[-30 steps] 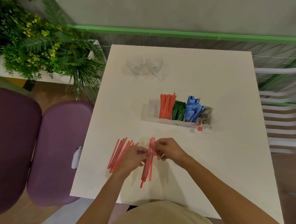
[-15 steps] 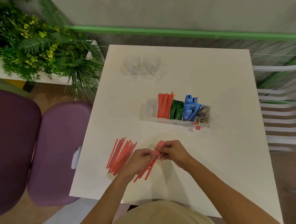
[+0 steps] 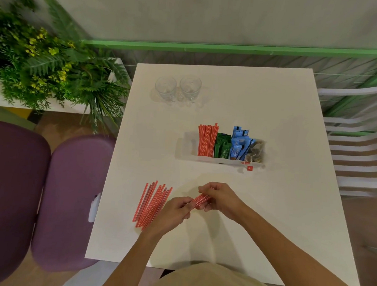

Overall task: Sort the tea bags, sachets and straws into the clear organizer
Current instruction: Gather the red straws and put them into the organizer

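Note:
A small bundle of red straws (image 3: 201,198) is gripped at both ends, low over the white table (image 3: 267,212): my left hand (image 3: 175,210) holds the near end, my right hand (image 3: 218,198) the far end. More red straws (image 3: 151,203) lie loose in a fan to the left of my hands. Beyond them sits the clear organizer (image 3: 186,146), with upright red straws (image 3: 207,140), green sachets (image 3: 222,145), blue sachets (image 3: 238,145) and tea bags (image 3: 257,152) in its compartments. Its leftmost compartment looks empty.
Two clear glasses (image 3: 177,89) stand at the far side of the table. Purple chairs (image 3: 69,197) stand close to the table's left edge, a leafy planter (image 3: 45,65) behind them. A white slatted chair (image 3: 357,147) is on the right.
The bundle has been raised off the table and turned from lengthwise to a shallow slant between both hands. Most of its length is now covered by my hands.

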The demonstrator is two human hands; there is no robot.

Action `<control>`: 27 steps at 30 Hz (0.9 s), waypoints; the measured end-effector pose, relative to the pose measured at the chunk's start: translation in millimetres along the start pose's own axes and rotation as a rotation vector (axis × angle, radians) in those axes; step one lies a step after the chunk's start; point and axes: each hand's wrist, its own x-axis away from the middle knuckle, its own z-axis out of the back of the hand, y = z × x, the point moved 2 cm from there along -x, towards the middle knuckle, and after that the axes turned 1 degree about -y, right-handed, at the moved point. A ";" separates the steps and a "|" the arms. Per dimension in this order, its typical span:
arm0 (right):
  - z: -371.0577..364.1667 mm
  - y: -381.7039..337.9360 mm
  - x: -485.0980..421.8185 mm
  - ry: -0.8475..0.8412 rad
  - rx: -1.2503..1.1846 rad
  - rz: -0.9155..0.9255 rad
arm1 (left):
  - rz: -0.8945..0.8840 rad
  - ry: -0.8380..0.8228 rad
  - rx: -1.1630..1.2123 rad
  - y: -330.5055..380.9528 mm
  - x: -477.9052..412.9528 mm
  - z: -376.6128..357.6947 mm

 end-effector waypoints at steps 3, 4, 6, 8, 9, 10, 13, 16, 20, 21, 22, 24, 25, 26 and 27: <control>-3.0 -3.5 -1.2 -0.020 0.093 0.041 | -0.050 -0.016 -0.096 5.2 0.2 3.2; -3.6 -3.2 -1.8 -0.027 0.103 0.054 | -0.053 -0.017 -0.113 6.2 0.1 4.6; -3.4 -1.8 -2.3 -0.033 0.103 0.064 | -0.049 -0.015 -0.102 7.9 0.5 9.7; -2.4 1.0 -2.4 -0.019 0.080 0.068 | -0.052 0.001 -0.058 7.8 0.8 18.6; -1.2 2.5 -2.3 -0.006 0.063 0.075 | -0.050 0.017 -0.041 7.6 1.1 24.3; 0.1 3.8 -2.5 0.011 0.042 0.081 | -0.043 0.037 -0.026 6.8 1.4 30.0; 2.6 5.1 -4.8 0.086 -0.032 0.102 | -0.019 0.116 0.046 1.0 1.7 40.9; -1.5 5.0 -8.5 0.139 -0.077 0.126 | 0.002 0.230 0.142 0.7 0.5 38.1; -14.8 5.2 -11.2 0.106 -0.067 0.129 | -0.048 0.302 0.193 13.4 -3.7 21.1; -16.3 4.6 -11.8 0.104 -0.063 0.128 | -0.057 0.302 0.202 15.7 -4.6 18.3; -16.6 3.6 -12.1 0.106 -0.061 0.127 | -0.067 0.299 0.219 17.5 -4.5 16.5; -14.5 -0.9 -12.4 0.099 -0.046 0.119 | -0.084 0.292 0.267 16.5 -5.2 17.4; -12.4 -4.1 -12.0 0.084 -0.034 0.112 | -0.084 0.296 0.292 14.0 -5.9 19.8; -10.5 -8.0 -11.6 0.064 -0.025 0.106 | -0.080 0.307 0.318 11.4 -6.8 22.9; -8.5 -12.4 -11.7 0.047 -0.022 0.097 | -0.078 0.319 0.351 9.1 -7.8 26.4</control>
